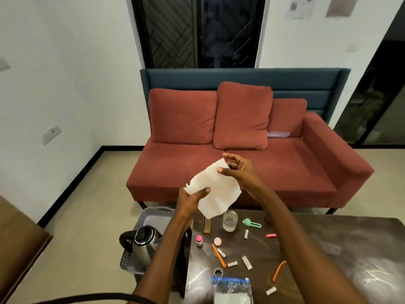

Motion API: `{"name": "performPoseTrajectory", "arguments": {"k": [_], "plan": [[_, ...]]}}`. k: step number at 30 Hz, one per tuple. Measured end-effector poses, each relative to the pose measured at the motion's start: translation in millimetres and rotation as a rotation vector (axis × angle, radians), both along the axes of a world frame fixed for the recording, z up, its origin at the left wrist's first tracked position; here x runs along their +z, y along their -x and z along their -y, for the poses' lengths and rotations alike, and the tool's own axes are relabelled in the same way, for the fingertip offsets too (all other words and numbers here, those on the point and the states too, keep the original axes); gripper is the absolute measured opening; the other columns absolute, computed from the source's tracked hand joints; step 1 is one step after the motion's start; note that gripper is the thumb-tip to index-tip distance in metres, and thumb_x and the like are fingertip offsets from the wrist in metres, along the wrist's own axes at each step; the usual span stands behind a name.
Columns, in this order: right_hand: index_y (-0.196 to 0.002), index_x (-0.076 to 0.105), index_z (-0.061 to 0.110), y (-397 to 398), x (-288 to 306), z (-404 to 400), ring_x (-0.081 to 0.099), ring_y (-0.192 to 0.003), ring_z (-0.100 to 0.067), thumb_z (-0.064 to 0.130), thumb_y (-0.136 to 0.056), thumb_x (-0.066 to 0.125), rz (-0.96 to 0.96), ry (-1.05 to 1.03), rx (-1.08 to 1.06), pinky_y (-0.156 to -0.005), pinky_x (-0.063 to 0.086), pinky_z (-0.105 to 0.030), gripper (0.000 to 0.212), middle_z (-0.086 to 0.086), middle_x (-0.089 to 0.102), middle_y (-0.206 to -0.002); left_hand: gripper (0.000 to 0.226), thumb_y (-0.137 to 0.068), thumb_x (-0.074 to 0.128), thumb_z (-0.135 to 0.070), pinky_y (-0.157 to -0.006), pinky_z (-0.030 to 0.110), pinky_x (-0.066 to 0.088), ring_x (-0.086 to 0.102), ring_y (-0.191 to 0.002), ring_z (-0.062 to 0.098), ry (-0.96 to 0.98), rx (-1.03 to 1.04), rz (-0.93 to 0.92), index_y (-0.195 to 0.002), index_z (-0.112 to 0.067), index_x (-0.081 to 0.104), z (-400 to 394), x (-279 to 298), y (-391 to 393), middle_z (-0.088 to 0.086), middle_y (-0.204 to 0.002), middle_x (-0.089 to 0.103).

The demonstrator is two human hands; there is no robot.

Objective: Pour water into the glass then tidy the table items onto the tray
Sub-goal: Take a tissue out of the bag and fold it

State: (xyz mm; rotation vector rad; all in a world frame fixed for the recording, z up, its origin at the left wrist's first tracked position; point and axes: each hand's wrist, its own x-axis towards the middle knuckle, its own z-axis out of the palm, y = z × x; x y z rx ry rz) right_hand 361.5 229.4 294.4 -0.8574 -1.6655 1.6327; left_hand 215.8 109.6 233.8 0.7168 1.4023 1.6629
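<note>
fingers of both hands pinch tissue | raised above table

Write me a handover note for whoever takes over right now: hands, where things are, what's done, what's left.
Left hand pinches the lower-left edge of a white paper napkin; right hand pinches its top edge, held up above the table.
Glass stands on the table with water in it, so pouring looks done.
Kettle sits in the grey tray left of the table.
Left: small bottles, clips, tubes and the zip bag lie scattered on the table, not yet on the tray.
</note>
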Motion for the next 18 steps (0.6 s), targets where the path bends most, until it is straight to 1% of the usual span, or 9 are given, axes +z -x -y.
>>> {"name": "performPoseTrajectory", "arguments": {"k": [1,2,3,5,7,9,10,14,18], "plan": [[-0.13,0.058,0.011,2,8,-3,0.072,-0.088,-0.023,0.001,-0.077,0.079,-0.013,0.008,0.008,-0.08,0.06,-0.04,0.058,-0.012,0.075,-0.101,0.024,-0.077,0.078,-0.004,-0.068,0.033,0.059,0.073,-0.091,0.022,-0.009,-0.019,-0.032,-0.092,-0.023,0.076,-1,7,3,0.003,-0.096,0.077],[-0.129,0.06,0.01,3,16,-5,0.073,-0.086,-0.023,0.001,-0.077,0.079,-0.015,-0.006,0.015,-0.078,0.061,-0.039,0.057,-0.011,0.075,-0.099,0.026,-0.078,0.078,-0.006,-0.066,0.03,0.058,0.073,-0.088,0.018,-0.033,-0.053,-0.059,-0.091,-0.029,0.076,-1,13,6,0.0,-0.095,0.077],[-0.127,0.062,0.009,3,24,-6,0.074,-0.084,-0.02,0.0,-0.077,0.079,-0.009,-0.029,0.021,-0.073,0.061,-0.036,0.054,-0.007,0.076,-0.097,0.03,-0.079,0.078,-0.009,-0.066,0.028,0.058,0.073,-0.088,0.015,-0.051,-0.094,-0.079,-0.092,-0.036,0.075,-1,19,8,-0.002,-0.096,0.077],[-0.119,0.068,0.011,2,40,-8,0.074,-0.081,-0.014,0.003,-0.077,0.079,-0.011,-0.074,0.008,-0.065,0.059,-0.026,0.044,0.0,0.077,-0.094,0.033,-0.078,0.08,-0.018,-0.07,0.031,0.059,0.072,-0.094,0.014,-0.069,-0.155,-0.096,-0.098,-0.043,0.071,-4,30,12,-0.004,-0.102,0.075],[-0.11,0.072,0.016,2,53,-8,0.074,-0.083,-0.014,0.006,-0.078,0.08,-0.005,-0.123,-0.007,-0.065,0.057,-0.024,0.035,0.001,0.077,-0.097,0.043,-0.073,0.082,-0.024,-0.078,0.038,0.06,0.07,-0.1,0.018,-0.088,-0.17,-0.075,-0.109,-0.039,0.066,-6,34,13,-0.001,-0.109,0.073],[-0.106,0.073,0.019,4,62,-8,0.073,-0.085,-0.015,0.008,-0.078,0.08,-0.001,-0.158,-0.009,-0.066,0.056,-0.024,0.03,-0.001,0.077,-0.101,0.06,-0.07,0.083,-0.024,-0.086,0.044,0.058,0.068,-0.106,0.021,-0.08,-0.193,-0.03,-0.124,-0.029,0.058,-9,31,10,0.003,-0.116,0.07],[-0.105,0.074,0.019,5,67,-8,0.073,-0.084,-0.014,0.007,-0.079,0.079,0.0,-0.173,-0.008,-0.066,0.056,-0.023,0.029,-0.001,0.077,-0.1,0.063,-0.07,0.083,-0.023,-0.088,0.047,0.057,0.068,-0.108,0.022,-0.067,-0.207,-0.011,-0.127,-0.025,0.056,-10,29,7,0.004,-0.117,0.07],[-0.098,0.073,0.016,6,83,-8,0.07,-0.077,-0.002,0.0,-0.079,0.077,0.016,-0.23,-0.011,-0.064,0.053,-0.014,0.025,0.003,0.075,-0.091,0.058,-0.07,0.084,-0.022,-0.089,0.055,0.055,0.066,-0.11,0.03,-0.003,-0.21,0.055,-0.122,-0.02,0.059,-10,23,-7,0.007,-0.117,0.069],[-0.096,0.072,0.016,4,93,-10,0.069,-0.08,-0.005,0.001,-0.078,0.077,0.071,-0.3,-0.049,-0.065,0.056,-0.016,0.025,0.001,0.072,-0.093,0.062,-0.068,0.084,-0.027,-0.088,0.058,0.055,0.069,-0.103,0.032,0.007,-0.24,0.082,-0.122,-0.012,0.059,-12,28,-10,0.009,-0.113,0.071]]}}
